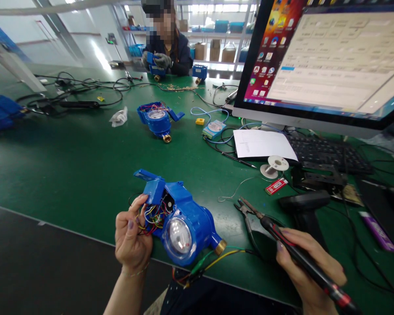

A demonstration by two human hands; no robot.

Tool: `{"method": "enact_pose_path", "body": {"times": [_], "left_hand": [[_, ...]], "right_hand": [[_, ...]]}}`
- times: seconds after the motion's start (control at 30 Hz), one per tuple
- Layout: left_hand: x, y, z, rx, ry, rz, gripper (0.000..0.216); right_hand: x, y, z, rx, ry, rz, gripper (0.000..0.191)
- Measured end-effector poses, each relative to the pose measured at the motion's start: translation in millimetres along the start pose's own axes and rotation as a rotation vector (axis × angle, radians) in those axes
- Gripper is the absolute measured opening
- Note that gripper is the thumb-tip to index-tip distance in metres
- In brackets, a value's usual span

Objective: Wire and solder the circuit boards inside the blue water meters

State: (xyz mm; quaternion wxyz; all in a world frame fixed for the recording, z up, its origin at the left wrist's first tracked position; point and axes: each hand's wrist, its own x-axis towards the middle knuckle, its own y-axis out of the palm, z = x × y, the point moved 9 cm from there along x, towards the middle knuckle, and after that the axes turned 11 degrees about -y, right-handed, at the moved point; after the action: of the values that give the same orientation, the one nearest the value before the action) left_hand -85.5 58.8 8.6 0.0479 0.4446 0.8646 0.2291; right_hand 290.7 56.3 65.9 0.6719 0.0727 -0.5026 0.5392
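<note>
A blue water meter [197,218] with a clear round dial and a brass pipe end lies tilted near the bench's front edge. Its box is open, and thin coloured wires [155,216] spill out. At the meter's left side, my left hand [133,232] pinches some of these wires, its fingers close to the raised blue lid [154,191]. My right hand [308,262] grips a black and red soldering iron [293,249], its tip pointing up and left, apart from the meter. Beneath the iron's tip lie cutting pliers [248,218]. Green and yellow clip leads [213,261] run below the brass end.
Another open blue meter [159,120] stands farther back. To the right are a solder spool [274,167], red box [276,186], black scanner [305,205], paper [262,144], keyboard [328,153] and monitor [315,65]. Across the bench, a gloved co-worker [180,52] handles a meter.
</note>
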Motion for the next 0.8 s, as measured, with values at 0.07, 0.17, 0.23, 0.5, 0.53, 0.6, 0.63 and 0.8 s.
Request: {"method": "enact_pose_path", "body": {"times": [0.07, 0.17, 0.23, 0.5, 0.53, 0.6, 0.63, 0.8], "left_hand": [[0.1, -0.6, 0.2, -0.005, 0.005, 0.002, 0.014], [0.2, -3.2, 0.9, 0.004, 0.009, -0.014, 0.014], [0.3, -4.9, 1.7, 0.007, 0.006, -0.024, 0.015], [0.1, -5.5, 3.0, 0.0, -0.009, -0.028, 0.017], [-0.1, -5.1, 2.6, 0.001, -0.006, -0.027, 0.017], [-0.3, -4.4, 1.7, 0.01, 0.004, -0.028, 0.016], [-0.3, -4.1, 1.2, 0.017, 0.009, -0.029, 0.016], [0.5, -2.6, 0.5, 0.014, 0.019, -0.014, 0.014]], "right_hand": [[-0.6, 0.3, -0.2, 0.012, -0.013, -0.002, 0.016], [-1.6, 0.4, -1.1, 0.017, -0.025, -0.012, 0.016], [-1.7, 1.3, -0.5, 0.009, -0.038, -0.005, 0.017], [-0.6, -0.6, 0.9, -0.002, -0.027, -0.007, 0.017], [-0.7, -0.8, 1.1, -0.008, -0.027, -0.004, 0.017], [-0.8, -0.3, 2.2, -0.018, -0.038, 0.005, 0.016], [-0.8, 0.1, 2.8, -0.018, -0.045, 0.008, 0.016], [0.4, 2.2, 2.7, -0.017, -0.041, 0.023, 0.016]]}}
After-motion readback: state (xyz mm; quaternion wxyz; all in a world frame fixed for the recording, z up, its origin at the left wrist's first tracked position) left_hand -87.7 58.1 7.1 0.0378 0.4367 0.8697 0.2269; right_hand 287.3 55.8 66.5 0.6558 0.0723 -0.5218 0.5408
